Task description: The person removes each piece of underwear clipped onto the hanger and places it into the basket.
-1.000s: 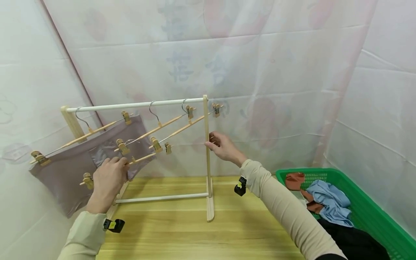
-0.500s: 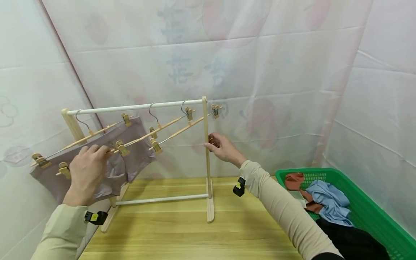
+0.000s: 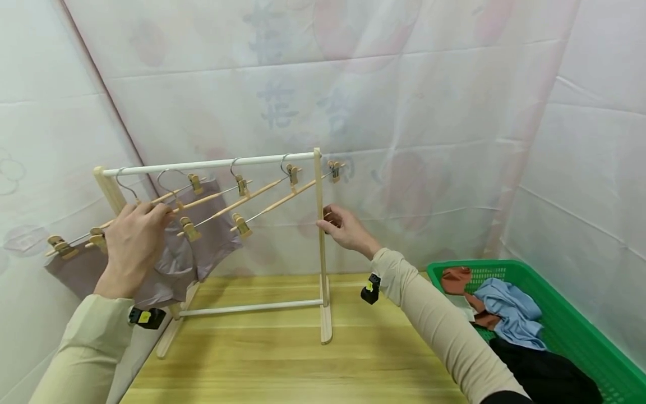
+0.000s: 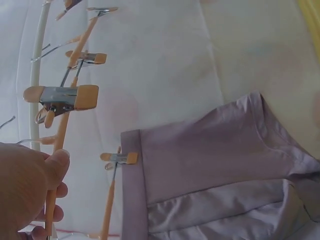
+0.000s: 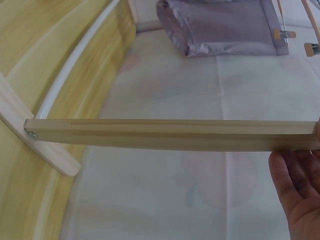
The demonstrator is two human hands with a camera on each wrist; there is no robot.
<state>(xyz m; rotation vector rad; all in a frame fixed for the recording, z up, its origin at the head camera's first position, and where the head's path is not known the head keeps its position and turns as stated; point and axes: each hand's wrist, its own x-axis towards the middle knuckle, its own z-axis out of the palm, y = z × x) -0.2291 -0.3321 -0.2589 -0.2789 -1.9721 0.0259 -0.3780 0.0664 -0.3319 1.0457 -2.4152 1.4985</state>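
Observation:
My left hand (image 3: 135, 241) grips a wooden clip hanger (image 3: 207, 199) by its bar, thumb on top in the left wrist view. The hook of this hanger is right at the white rail (image 3: 202, 164) of a small wooden clothes rack. Behind it, a pair of mauve shorts (image 3: 214, 247) hangs from another clip hanger at the rack's left end, partly hidden by my hand. My right hand (image 3: 348, 229) holds the rack's right upright post (image 3: 323, 252) between thumb and fingers; the right wrist view shows fingers against the post (image 5: 175, 135).
Two bare clip hangers, a nearer one (image 3: 227, 211) and one farther right (image 3: 282, 202), hang on the rail. A green basket (image 3: 570, 314) at the right contains light blue cloth (image 3: 510, 314), rust-coloured cloth (image 3: 456, 279) and black cloth (image 3: 545, 370). The rack stands on a wooden table (image 3: 282, 365).
My left hand has moved left and up with the hanger, bringing its hook from below the other hangers up to the rail. The right hand stays on the post.

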